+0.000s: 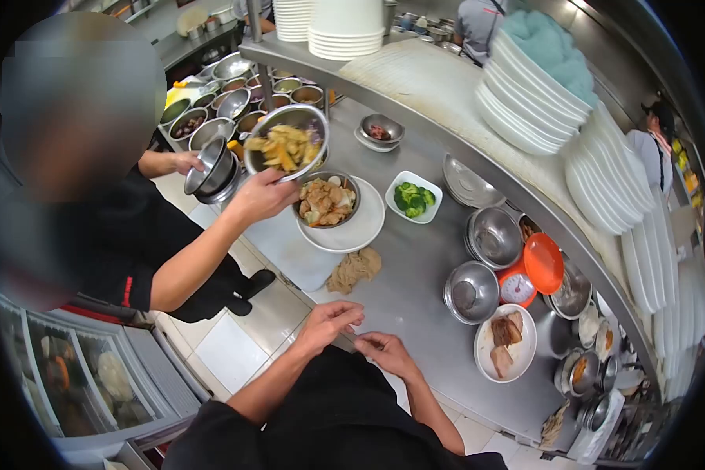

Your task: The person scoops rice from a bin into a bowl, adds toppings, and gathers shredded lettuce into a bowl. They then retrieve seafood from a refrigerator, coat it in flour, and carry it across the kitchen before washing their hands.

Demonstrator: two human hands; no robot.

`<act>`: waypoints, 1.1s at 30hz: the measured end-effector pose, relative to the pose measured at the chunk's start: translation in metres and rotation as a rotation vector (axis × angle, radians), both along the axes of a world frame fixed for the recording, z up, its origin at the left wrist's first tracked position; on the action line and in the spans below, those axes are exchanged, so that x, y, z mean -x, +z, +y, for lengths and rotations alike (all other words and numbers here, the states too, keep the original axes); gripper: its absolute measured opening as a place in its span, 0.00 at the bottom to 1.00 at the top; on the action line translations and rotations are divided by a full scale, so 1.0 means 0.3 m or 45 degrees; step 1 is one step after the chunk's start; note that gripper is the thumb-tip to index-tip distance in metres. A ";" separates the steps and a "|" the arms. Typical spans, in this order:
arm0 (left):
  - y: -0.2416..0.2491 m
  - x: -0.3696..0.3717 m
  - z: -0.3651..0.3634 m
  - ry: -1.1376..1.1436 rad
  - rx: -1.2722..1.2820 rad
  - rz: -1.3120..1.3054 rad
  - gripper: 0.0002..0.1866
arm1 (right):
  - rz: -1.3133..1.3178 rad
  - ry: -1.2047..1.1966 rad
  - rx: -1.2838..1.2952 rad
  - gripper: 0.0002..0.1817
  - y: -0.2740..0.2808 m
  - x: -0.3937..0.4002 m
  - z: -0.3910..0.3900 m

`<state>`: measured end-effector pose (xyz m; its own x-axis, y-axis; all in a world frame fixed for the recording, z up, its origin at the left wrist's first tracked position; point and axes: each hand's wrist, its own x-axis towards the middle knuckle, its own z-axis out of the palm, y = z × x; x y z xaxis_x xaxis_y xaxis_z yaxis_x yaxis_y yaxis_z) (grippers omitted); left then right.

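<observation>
My left hand (330, 323) is held in front of my body at the near edge of the steel counter (415, 301). Its fingers reach loosely to the right, and I see nothing in them. Close beside it is my right hand (387, 352), palm down with fingers loosely bent and nothing visible in it. Beyond my hands lies a crumpled tan cloth (354, 270). A white plate (372, 223) carries a metal bowl of pale brown sliced food (327, 202). To the right stands a square white dish of broccoli (415, 200).
On the left a co-worker tilts a metal bowl of yellowish pieces (287, 149) over the plate. An orange scale (517, 287), stacked metal bowls (471, 292) and a white bowl of meat (506, 343) stand at right. Stacked white plates (536, 98) line the shelf above.
</observation>
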<state>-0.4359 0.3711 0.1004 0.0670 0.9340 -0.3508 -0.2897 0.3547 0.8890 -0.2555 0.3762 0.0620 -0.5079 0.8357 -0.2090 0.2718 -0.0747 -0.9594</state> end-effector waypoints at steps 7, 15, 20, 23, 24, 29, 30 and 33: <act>-0.060 -0.099 -0.069 0.027 0.037 -0.411 0.24 | -0.010 -0.027 0.328 0.23 -0.029 0.073 -0.121; -0.127 -0.136 -0.146 -0.415 0.182 -0.772 0.26 | 0.200 -0.610 0.535 0.22 -0.060 0.001 -0.303; -0.138 -0.141 -0.214 -0.648 0.310 -0.725 0.26 | 0.001 -0.697 0.541 0.17 -0.096 -0.065 -0.464; -0.161 -0.132 -0.239 -0.739 0.315 -0.647 0.24 | -0.045 -0.801 0.450 0.13 -0.121 -0.129 -0.542; -0.176 -0.131 -0.246 -0.813 0.268 -0.433 0.22 | -0.088 -0.860 0.522 0.11 -0.110 -0.151 -0.560; -0.148 -0.222 -0.230 -1.119 0.366 0.217 0.13 | -0.180 -1.221 0.627 0.16 -0.188 -0.297 -0.683; -0.121 -0.280 -0.254 -1.083 0.313 0.309 0.11 | -0.265 -1.309 0.507 0.15 -0.196 -0.343 -0.716; -0.157 -0.431 -0.314 -1.178 0.080 0.501 0.10 | -0.698 -1.520 -0.281 0.17 -0.331 -0.590 -0.825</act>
